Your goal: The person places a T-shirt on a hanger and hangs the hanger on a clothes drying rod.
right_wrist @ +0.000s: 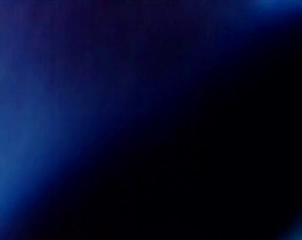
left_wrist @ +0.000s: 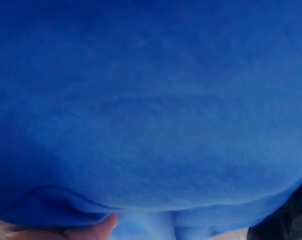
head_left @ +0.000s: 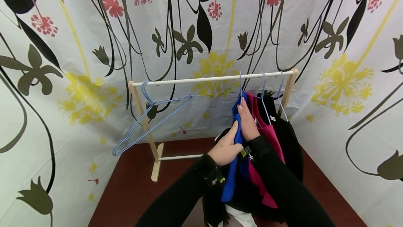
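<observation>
A small wooden rack (head_left: pixel 291 80) w/ a white rail (head_left: pixel 201 79) is seen from the head view, set on a red-brown floor (head_left: pixel 132 185) and backed by a floral curtain (head_left: pixel 78 45). Three garments are hung at the rail's right end: a blue top (head_left: pixel 234 171), a pink top (head_left: pixel 267 132) beside it, and a black garment (head_left: pixel 291 143) furthest right. The blue top is hung nearest the rail's middle, just under its hanger hook, w/ its fabric trailing down betw. the two forearms.

The blue top is held by both hands. The left hand (head_left: pixel 225 148) is placed against the cloth from the left, lower down, w/ fingers curled around a fold of it. The right hand (head_left: pixel 247 122) is laid higher, on the right side of the cloth, fingers extended up along it toward the hook; whether the thumb is pinching cannot be told. The hands are touching approx. at the cloth. Black sleeves are worn on both arms.

An empty blue hanger (head_left: pixel 151 122) is hung at the rail's left end, tilted, well apart from the garments.

The left wrist view is filled by blue cloth, w/ a fingertip (left_wrist: pixel 103 225) pressed at its bottom edge. The right wrist view is only dark blue blur; nothing can be made out.
</observation>
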`<state>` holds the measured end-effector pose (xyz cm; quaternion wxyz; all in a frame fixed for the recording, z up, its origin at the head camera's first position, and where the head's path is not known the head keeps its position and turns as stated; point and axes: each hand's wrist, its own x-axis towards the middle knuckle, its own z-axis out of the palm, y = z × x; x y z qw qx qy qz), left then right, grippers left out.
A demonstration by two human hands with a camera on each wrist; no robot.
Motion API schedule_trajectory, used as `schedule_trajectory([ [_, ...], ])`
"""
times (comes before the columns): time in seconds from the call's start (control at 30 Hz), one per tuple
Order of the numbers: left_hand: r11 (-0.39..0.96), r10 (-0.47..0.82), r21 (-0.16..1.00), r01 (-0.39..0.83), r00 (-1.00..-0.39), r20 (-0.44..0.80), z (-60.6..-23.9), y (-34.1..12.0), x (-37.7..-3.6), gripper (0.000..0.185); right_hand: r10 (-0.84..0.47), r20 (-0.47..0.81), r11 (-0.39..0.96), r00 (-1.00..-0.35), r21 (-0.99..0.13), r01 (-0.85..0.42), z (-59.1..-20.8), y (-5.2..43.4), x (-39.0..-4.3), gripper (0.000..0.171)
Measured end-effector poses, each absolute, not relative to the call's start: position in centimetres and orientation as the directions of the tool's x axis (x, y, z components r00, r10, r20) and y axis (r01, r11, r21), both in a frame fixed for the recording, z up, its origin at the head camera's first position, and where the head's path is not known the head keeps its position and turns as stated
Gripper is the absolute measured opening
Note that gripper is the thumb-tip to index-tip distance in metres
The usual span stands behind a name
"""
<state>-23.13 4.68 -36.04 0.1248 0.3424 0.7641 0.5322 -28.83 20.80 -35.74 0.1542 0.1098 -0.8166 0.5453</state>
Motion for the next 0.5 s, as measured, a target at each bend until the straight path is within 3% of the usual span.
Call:
schedule_trajectory([
  [0.5, 0.214, 0.624, 0.914, 0.344, -0.768, 0.143, -38.8, 8.5, -23.9, 0.088, -0.063, 0.319, 0.427, -0.946, -0.848, -0.314, -38.3, 24.5, -29.2, 0.063],
])
